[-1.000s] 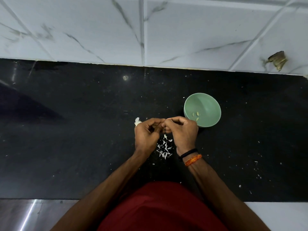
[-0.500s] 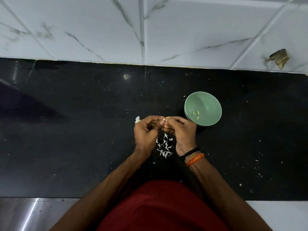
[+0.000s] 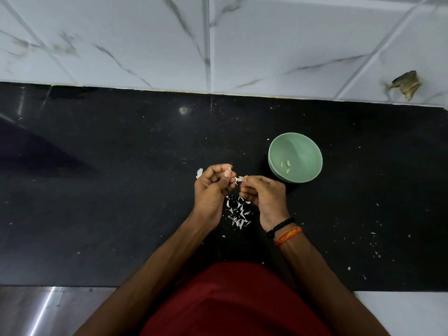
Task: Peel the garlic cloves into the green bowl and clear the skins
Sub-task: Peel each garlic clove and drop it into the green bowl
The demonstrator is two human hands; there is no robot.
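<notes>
Both forearms reached forward from the bottom of the view over the black countertop (image 3: 101,190), the hands meeting above it just left of the green bowl (image 3: 310,151). The left hand (image 3: 212,187) was turned with its back toward the camera, fingers curled inward and thumb bent across them, pinching a small pale garlic clove (image 3: 228,171) at the fingertips. The right hand (image 3: 264,194) sat beside it, slightly apart, knuckles up and fingers curled under, its thumb and forefinger nipping a strip of white skin (image 3: 238,179) that stretched across the narrow gap to the left hand's fingers. How much of the clove was already bare could not be told, as the fingers hid most of it. The right wrist carried a black band (image 3: 282,225) and an orange thread (image 3: 288,235). Directly beneath and between the two hands lay a small heap of white peelings (image 3: 238,213) on the counter, and one larger white scrap (image 3: 199,173) showed just beyond the left hand's knuckles. The bowl stood upright near the right hand, not touching it, with three peeled cloves (image 3: 286,166) resting on its bottom. Tiny white flecks were scattered over the counter to the right.
</notes>
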